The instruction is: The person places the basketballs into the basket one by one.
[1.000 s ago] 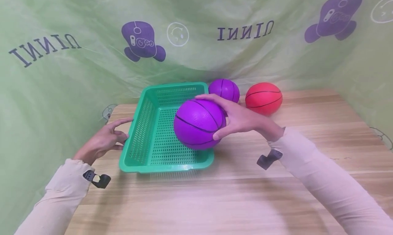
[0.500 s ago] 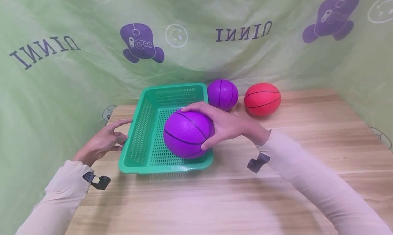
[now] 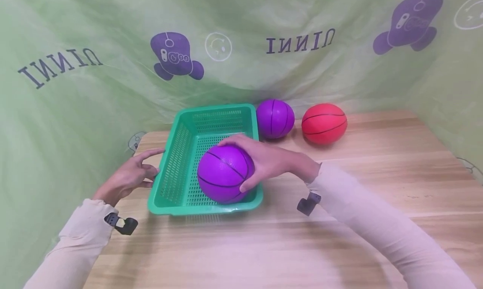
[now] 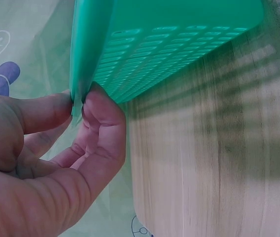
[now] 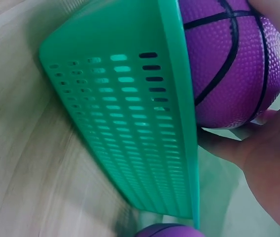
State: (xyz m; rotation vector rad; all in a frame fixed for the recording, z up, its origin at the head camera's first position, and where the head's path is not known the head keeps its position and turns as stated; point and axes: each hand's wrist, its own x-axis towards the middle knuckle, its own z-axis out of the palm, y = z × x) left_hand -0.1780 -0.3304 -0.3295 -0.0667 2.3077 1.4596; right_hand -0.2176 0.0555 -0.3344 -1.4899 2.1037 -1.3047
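Note:
My right hand (image 3: pixel 264 159) grips a purple basketball (image 3: pixel 222 175) with black lines, its thumb and fingers spread round the ball's right side. The ball is partly down inside the green plastic basket (image 3: pixel 203 210), near its front right corner; in the right wrist view part of the ball (image 5: pixel 233 64) shows above the basket's rim. Whether it touches the basket's floor is hidden. At the basket's left side, my left hand (image 3: pixel 130 173) pinches the rim (image 4: pixel 83 54) between thumb and curled fingers, as the left wrist view shows.
A second purple ball (image 3: pixel 275 119) stands behind the basket's right back corner. Right of it sits a red ball (image 3: pixel 324 124). All rest on a wood-grain table (image 3: pixel 362 175), with a green printed curtain (image 3: pixel 241 75) hanging behind and at the sides.
My right hand has carried the purple basketball left and down, lower into the basket. The left hand has stayed at the rim, and the other two balls have not moved.

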